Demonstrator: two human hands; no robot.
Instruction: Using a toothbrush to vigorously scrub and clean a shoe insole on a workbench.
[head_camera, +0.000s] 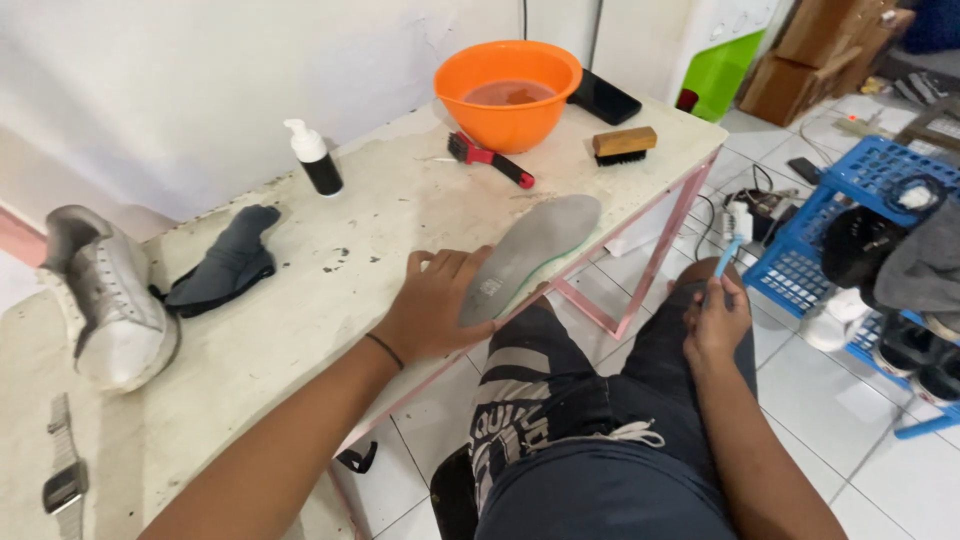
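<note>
grey insole (530, 255) lies at the surface (300, 290) edge, its heel end hidden under the left hand (435, 305), grip pressed flat on it. right hand (718, 318), grip clamped on a blue toothbrush (728, 255), head hard to make out. black pump bottle (315, 157), white-topped, stands behind.

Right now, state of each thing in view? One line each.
left hand: flat on the table edge, pinning the insole's heel end
right hand: closed on a small blue brush, over the knee
insole: lying flat, overhanging the table edge
blue brush: held upright
orange basin: upright, holds water
pump bottle: upright, closed
white shoe: on its side
dark cloth: crumpled
wooden brush: bristles down
</note>
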